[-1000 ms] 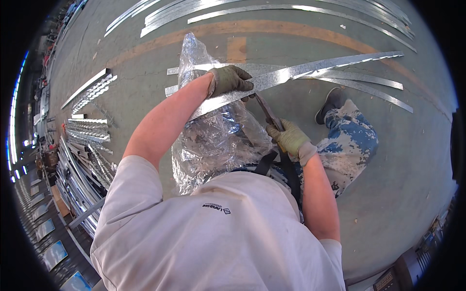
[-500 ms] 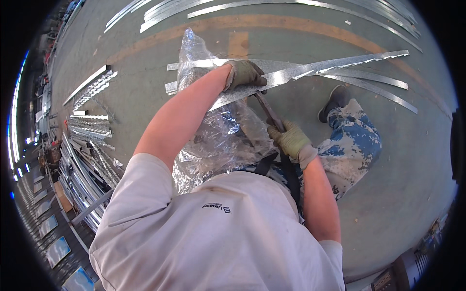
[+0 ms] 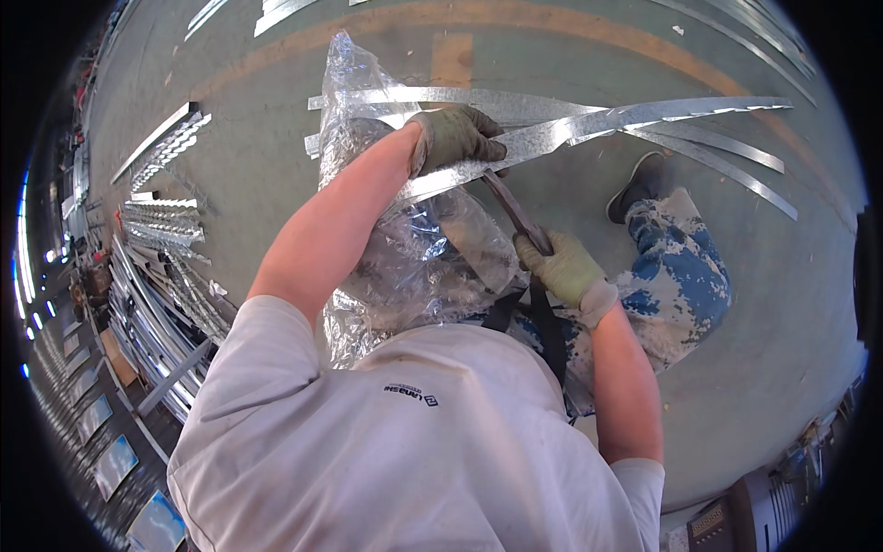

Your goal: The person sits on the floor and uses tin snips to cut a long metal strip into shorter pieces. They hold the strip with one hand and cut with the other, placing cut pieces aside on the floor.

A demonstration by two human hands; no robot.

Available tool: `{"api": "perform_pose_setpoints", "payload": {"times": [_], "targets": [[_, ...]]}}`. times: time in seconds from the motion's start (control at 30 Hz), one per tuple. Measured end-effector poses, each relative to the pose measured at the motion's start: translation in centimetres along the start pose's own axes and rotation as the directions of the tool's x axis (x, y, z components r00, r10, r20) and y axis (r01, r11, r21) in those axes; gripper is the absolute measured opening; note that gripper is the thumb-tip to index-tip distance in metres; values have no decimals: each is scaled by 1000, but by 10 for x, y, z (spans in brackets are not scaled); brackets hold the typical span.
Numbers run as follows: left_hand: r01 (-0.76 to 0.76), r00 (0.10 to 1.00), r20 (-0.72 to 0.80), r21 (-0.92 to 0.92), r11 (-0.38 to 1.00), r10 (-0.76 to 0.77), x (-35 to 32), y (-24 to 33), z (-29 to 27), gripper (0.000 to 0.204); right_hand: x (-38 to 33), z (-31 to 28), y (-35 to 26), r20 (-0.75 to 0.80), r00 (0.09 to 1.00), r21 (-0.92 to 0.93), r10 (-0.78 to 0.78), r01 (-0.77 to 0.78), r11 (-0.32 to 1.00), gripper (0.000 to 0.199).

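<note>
My left hand [image 3: 457, 140], in a grey-green work glove, is closed around a long shiny sheet-metal strip [image 3: 543, 140] held slantwise across my front. A row of small cuts or folds runs along the near edge of its right part. In my gloved right hand [image 3: 568, 269] are the handles of a dark, long metal tool that looks like tin snips [image 3: 511, 204]. Its far end meets the strip's near edge, just beside my left fingers; the jaws are mostly hidden there. Crumpled clear plastic sheeting [image 3: 418, 248] covers my left leg below the strip.
More metal strips [image 3: 736, 173] lie on the green floor beneath the held one. Toothed metal pieces [image 3: 166, 221] and a pile of long profiles [image 3: 152, 308] are at the left. Further strips [image 3: 750, 46] lie at the far right. My shoe [image 3: 637, 187] rests right of the tool.
The view has shifted a little. The held strip's right part now curves more and reaches slightly further right. Both hands keep their grips, with the tool still at the strip's edge.
</note>
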State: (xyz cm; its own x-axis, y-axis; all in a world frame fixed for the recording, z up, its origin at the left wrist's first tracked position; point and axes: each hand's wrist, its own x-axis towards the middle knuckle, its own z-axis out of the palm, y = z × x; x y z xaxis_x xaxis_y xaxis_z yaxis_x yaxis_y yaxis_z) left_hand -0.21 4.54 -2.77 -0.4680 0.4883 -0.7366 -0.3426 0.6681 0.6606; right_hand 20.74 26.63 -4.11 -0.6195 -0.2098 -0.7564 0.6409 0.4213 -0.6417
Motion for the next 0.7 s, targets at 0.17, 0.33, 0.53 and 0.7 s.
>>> {"api": "perform_pose_setpoints", "payload": {"times": [0.17, 0.33, 0.53, 0.7], "targets": [[-33, 999, -10, 30, 999, 33, 15, -17, -2, 45, 2, -6, -6, 64, 997, 65, 49, -53, 996, 47], [-11, 999, -44, 4, 1000, 11, 21, -27, -3, 45, 7, -10, -8, 195, 975, 276, 109, -162, 947, 34], [51, 997, -45, -68, 996, -54, 10, -13, -4, 43, 18, -15, 0, 317, 948, 452, 17, -167, 876, 30], [61, 997, -37, -136, 989, -67, 15, -19, -5, 43, 20, -20, 6, 478, 878, 574, 9, -320, 753, 34]]}}
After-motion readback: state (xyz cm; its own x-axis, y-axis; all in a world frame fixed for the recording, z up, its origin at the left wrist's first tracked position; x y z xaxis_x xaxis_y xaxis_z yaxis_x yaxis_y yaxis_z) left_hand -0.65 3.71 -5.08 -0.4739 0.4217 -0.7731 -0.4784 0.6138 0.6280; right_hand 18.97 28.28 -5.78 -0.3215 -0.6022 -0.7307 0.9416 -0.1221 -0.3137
